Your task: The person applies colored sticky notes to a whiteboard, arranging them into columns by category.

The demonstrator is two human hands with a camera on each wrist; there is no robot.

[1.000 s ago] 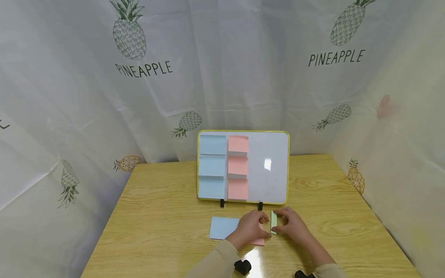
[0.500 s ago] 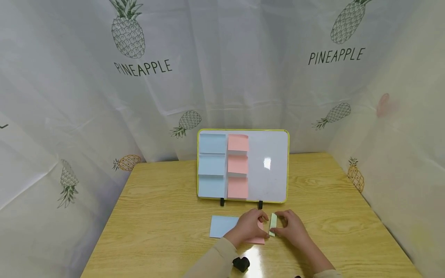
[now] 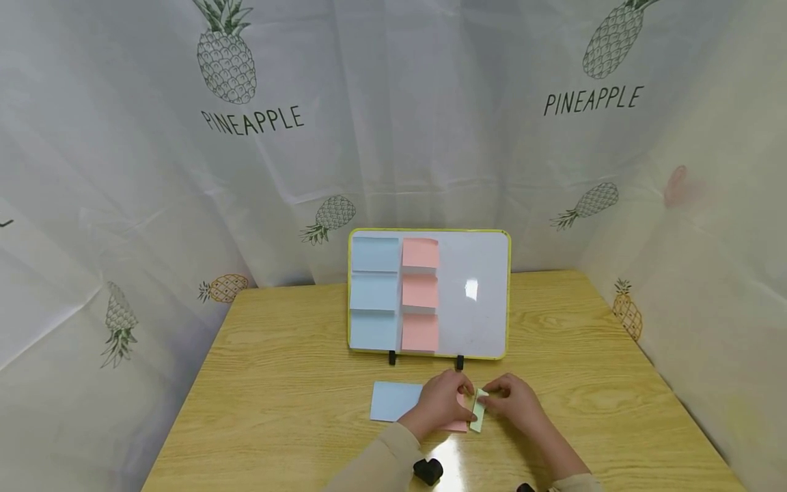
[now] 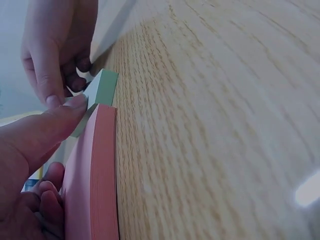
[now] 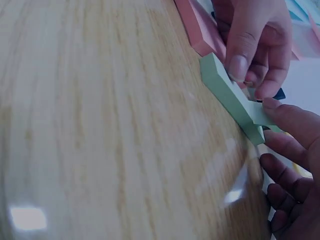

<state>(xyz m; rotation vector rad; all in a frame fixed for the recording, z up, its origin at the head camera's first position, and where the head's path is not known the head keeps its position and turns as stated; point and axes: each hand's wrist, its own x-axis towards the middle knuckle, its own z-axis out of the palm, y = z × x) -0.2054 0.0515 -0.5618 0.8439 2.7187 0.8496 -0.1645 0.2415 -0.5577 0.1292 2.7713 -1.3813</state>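
A narrow pad of pale green sticky notes (image 3: 476, 420) lies slantwise on the table between the two hands. My left hand (image 3: 438, 402) holds the pad, its thumb (image 4: 62, 117) on the top and its fingers behind it. My right hand (image 3: 515, 402) pinches a lifted green sheet (image 5: 259, 113) between thumb and forefinger at the pad's right side. Partly hidden under the left hand is a pink sticky note pad (image 4: 104, 170). A blue sticky note pad (image 3: 392, 402) lies to the left of it.
Behind the hands stands a yellow-edged whiteboard (image 3: 476, 324) on black feet (image 3: 460, 362). It bears a column of blue notes (image 3: 374, 292) and a column of pink notes (image 3: 420, 292); its right third is bare white. A pineapple-print curtain (image 3: 418, 137) surrounds the table (image 3: 277, 383).
The green pad has shifted toward the person and left and has tilted, up against the pink pad. My right fingers have moved from the pad's ends to one lifted sheet.
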